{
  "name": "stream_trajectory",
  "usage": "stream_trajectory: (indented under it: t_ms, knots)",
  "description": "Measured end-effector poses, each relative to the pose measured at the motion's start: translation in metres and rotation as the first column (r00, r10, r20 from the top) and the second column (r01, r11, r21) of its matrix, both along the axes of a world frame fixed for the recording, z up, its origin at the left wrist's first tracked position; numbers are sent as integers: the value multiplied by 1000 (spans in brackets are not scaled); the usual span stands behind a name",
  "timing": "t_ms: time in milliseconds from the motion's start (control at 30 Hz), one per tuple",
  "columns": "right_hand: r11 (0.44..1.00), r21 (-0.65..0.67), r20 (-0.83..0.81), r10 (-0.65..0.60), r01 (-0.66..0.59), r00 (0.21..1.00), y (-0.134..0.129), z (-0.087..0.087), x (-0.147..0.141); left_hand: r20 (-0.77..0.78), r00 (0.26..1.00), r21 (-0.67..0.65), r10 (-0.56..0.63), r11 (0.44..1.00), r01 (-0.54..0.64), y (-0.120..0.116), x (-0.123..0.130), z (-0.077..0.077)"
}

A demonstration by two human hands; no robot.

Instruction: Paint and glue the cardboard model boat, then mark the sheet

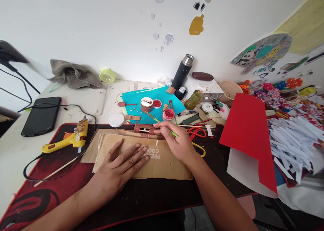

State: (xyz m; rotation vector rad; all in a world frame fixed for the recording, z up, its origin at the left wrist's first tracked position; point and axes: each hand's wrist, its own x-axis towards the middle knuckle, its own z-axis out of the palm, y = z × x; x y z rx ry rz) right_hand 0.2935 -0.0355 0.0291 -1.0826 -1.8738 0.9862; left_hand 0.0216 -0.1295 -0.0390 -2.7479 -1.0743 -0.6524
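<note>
My left hand [124,167] lies flat with fingers spread on a piece of brown cardboard [162,163] with upside-down white print. Pinched in my right hand [174,140] is a thin paintbrush [152,116] with a green handle. Its tip points up and left, close to an open jar of brown paint [146,106]; whether it touches the jar I cannot tell. Just beyond the cardboard sits a small reddish-brown painted piece [144,128] with a pale window-like opening, partly behind my right fingers. An open jar of red paint [168,115] stands near the brush.
A yellow glue gun [63,143] and a black phone [42,116] lie at left. Behind the jars is a turquoise sheet [129,99], with a dark flask [182,70] beyond. Orange-handled scissors [199,132], red card [245,123] and white paper strips [291,143] are at right.
</note>
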Motion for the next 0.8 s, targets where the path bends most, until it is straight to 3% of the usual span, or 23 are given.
stream_trajectory:
  t_ms: [267,500,800]
  knots:
    - [1000,-10,-18,-1,1,1000,0,-2,0,61,998,-53,-21,998,25,3,0,3]
    - [1000,3,-64,-13,14,998,-1,-4,-1,-17,998,-40,-54,998,54,8,-5,6]
    - [1000,-1,-100,-31,31,995,0,-7,-2,80,995,-57,-59,996,63,9,-2,8]
